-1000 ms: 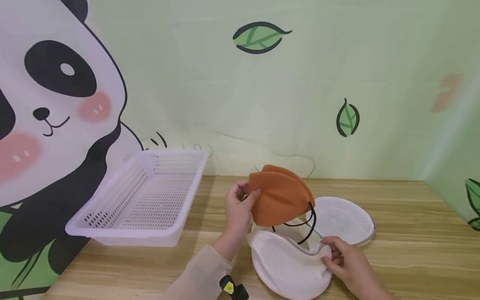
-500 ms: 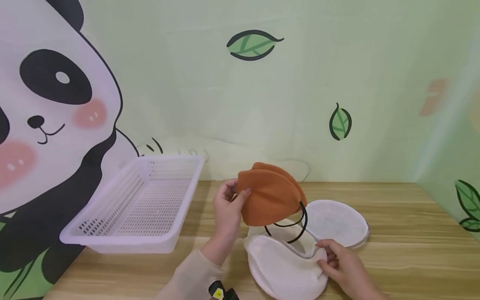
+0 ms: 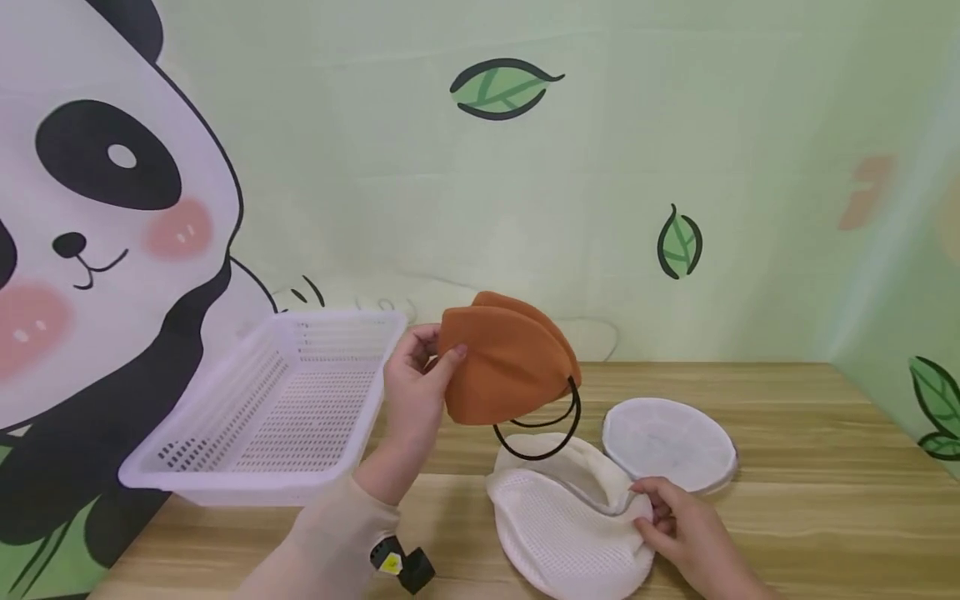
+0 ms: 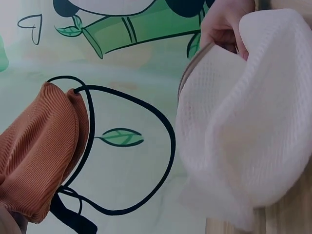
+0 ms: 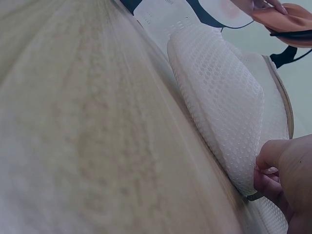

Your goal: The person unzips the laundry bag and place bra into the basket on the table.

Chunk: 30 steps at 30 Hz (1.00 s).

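Observation:
An orange ribbed, folded piece that looks like a bra, with thin black straps (image 3: 510, 367), hangs above the table. My left hand (image 3: 420, 379) pinches its left edge between thumb and fingers; the straps loop down above a white mesh laundry bag (image 3: 570, 537). The bag lies on the table with its zipped mouth gaping. My right hand (image 3: 682, 529) pinches the bag's right edge by the zipper. In the left wrist view the orange bra (image 4: 44, 146) and the mesh bag (image 4: 248, 122) are apart. The right wrist view shows the right fingers on the bag's mesh (image 5: 219, 92).
A white perforated plastic basket (image 3: 300, 417) stands on the left of the wooden table (image 3: 810, 467). Behind the bag, to the right, lies a flat white round mesh bag (image 3: 671, 446). A wall hanging with a panda and leaves (image 3: 500, 89) closes off the back.
My left hand has lifted the orange bra up and to the left, so its straps have come out of the mesh bag's mouth. The right hand keeps holding the bag's edge.

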Motion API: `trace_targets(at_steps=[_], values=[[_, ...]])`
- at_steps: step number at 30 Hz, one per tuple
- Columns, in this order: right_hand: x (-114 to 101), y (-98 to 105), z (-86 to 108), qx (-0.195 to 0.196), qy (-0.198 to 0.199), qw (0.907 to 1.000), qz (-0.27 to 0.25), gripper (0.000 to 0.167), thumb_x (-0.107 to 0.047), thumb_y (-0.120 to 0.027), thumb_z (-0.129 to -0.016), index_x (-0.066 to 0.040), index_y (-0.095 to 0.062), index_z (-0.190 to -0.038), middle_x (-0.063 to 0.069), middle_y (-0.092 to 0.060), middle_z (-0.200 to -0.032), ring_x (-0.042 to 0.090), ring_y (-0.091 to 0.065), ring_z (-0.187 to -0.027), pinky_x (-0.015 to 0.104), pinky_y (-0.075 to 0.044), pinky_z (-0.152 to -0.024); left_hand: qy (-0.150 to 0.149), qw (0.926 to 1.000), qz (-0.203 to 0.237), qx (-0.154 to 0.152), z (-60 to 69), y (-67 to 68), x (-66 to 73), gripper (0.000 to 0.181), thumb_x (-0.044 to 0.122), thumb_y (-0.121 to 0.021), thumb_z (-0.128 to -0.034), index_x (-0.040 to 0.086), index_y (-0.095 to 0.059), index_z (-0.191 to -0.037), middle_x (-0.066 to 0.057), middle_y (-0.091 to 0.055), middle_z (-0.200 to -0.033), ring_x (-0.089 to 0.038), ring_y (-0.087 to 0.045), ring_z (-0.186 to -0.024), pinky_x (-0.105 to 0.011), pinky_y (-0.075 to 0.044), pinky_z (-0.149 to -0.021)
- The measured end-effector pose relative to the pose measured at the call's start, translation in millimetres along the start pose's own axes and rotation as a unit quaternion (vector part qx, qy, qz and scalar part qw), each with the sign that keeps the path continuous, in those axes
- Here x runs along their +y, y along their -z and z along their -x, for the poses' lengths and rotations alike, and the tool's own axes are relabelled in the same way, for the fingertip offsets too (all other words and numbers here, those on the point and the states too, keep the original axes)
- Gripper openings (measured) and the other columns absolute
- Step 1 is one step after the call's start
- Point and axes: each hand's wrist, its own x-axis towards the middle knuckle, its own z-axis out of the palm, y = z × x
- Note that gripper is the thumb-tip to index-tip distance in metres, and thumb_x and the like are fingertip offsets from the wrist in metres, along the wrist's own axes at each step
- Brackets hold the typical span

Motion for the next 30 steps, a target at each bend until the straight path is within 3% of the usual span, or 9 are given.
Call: trace_targets(at_steps=[5,12,23,30], values=[[0,-2,0.5,0.004,0.010,0.9999,-0.008,0.032,0.007,-0.072,-0.075,-0.004,-0.062,-0.104,-0.010,-0.058,-0.079,-0.010,-0.047,-0.069,0.017,-0.049,-0.055,-0.011,0.9980,-0.061,-0.009,-7.7,14.0,10.4,0.023,-0.002,-0.069,-0.0835,-0.002,-0.060,-0.104,0.004,-0.062,-0.085,-0.008,-0.059,-0.083,-0.019,-0.053,-0.077],[-1,-1,0.7,0.005,0.006,1.0000,-0.005,0.032,0.007,-0.071,-0.075,-0.004,-0.062,-0.104,-0.009,-0.058,-0.079,-0.010,-0.047,-0.069,0.017,-0.050,-0.055,-0.025,0.9939,-0.107,-0.011,-22.3,35.3,22.6,0.023,-0.001,-0.068,-0.0842,-0.001,-0.060,-0.105,0.012,-0.059,-0.082,-0.008,-0.058,-0.084,-0.017,-0.054,-0.077],[-2,-1,0.7,0.006,0.006,1.0000,0.004,0.034,0.007,-0.073,-0.074,-0.003,-0.062,-0.105,-0.005,-0.061,-0.080,-0.011,-0.049,-0.070,0.017,-0.051,-0.056,-0.056,0.9843,-0.164,0.034,-51.8,75.3,32.4,0.018,0.004,-0.070,-0.0844,0.006,-0.062,-0.100,0.014,-0.059,-0.083,-0.004,-0.060,-0.081,-0.013,-0.053,-0.072],[-3,-3,0.8,0.014,0.015,0.9998,0.007,0.035,0.009,-0.073,-0.073,-0.002,-0.062,-0.104,-0.003,-0.062,-0.079,-0.011,-0.049,-0.070,0.017,-0.051,-0.055,-0.060,0.9756,-0.198,0.073,-63.5,103.4,48.1,0.018,0.007,-0.071,-0.0844,0.014,-0.062,-0.098,0.015,-0.059,-0.084,-0.002,-0.059,-0.081,-0.010,-0.051,-0.072]])
